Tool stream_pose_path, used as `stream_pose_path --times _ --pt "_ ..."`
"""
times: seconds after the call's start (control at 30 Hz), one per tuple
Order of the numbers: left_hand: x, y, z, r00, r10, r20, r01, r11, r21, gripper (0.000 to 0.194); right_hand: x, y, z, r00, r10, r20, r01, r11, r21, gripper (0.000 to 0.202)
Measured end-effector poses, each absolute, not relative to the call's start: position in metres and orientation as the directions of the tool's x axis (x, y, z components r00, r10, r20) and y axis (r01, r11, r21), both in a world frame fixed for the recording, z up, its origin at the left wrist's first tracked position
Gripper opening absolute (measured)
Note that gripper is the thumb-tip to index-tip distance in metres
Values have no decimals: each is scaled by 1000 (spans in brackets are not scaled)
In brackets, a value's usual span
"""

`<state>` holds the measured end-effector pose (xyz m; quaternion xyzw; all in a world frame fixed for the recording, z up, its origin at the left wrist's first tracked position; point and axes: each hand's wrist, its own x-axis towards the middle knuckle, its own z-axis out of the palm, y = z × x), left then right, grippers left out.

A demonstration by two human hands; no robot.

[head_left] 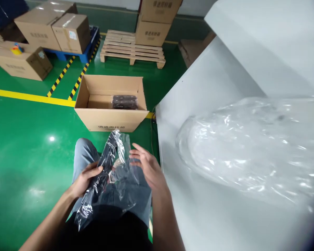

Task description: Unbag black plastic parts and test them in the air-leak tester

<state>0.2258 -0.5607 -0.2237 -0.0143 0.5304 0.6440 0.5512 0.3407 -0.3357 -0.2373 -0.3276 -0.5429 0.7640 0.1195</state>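
Note:
My left hand [86, 179] grips a dark item in a clear plastic bag [101, 181], held slanting above my lap. The loose clear film of the bag spreads to the right of the dark item. Just right of that film is my right hand [146, 164], its fingers spread and apart, with nothing held in them. Beyond my knees an open cardboard box [110, 118] stands on the floor. Inside it, at the right, lie dark plastic-wrapped items [125, 102].
At my right is a white surface [172, 139] bearing a large heap of clear plastic bags [246, 150]. Farther off are a wooden pallet [132, 48] with stacked cartons [153, 33], a blue pallet [86, 52] with boxes, and a closed carton [18, 64] holding a tape roll [16, 50].

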Motion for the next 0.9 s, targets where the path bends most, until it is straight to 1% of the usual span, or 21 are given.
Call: stream_pose_path --times 0.07,0.1,0.17,0.2,0.3,0.4,0.57,0.63,0.7,0.8,0.83,0.9 --pt "229 -559 -220 -389 702 -596 -697 198 689 53 323 -344 -236 -730 536 -423 170 -457 -873 58" --pt "230 -559 -219 -388 701 -598 -693 205 691 51 316 -348 -237 -711 543 -446 153 -500 -853 55" --pt "231 -560 -216 -373 699 -610 -697 222 681 50 310 -353 -240 -656 597 -462 82 -552 -830 53" --pt "232 -562 -216 -362 695 -622 -706 231 669 49 309 -353 -241 -624 638 -452 47 -547 -836 54" --pt "235 -566 -218 -294 702 -649 -763 237 601 52 313 -352 -242 -537 752 -383 -4 -456 -890 54" --pt "240 -565 -221 -244 735 -633 -807 208 553 56 319 -348 -238 -512 782 -355 -21 -424 -905 53" --pt "235 -562 -224 -406 648 -644 -783 117 611 38 330 -344 -234 -418 856 -305 -62 -362 -930 53" --pt "231 -565 -224 -407 651 -640 -801 81 593 38 333 -346 -237 -411 860 -301 -53 -352 -934 53" --pt "228 -566 -225 -324 710 -626 -850 72 522 43 333 -348 -241 -430 844 -321 -59 -381 -923 55" --pt "230 -564 -227 -175 806 -566 -912 84 401 55 330 -349 -248 -457 799 -392 -73 -472 -878 57" --pt "232 -562 -228 -158 819 -551 -925 73 373 57 329 -348 -249 -464 782 -415 -73 -501 -862 57" --pt "234 -559 -230 -178 819 -545 -937 28 348 56 329 -345 -251 -466 764 -447 -82 -541 -837 56"
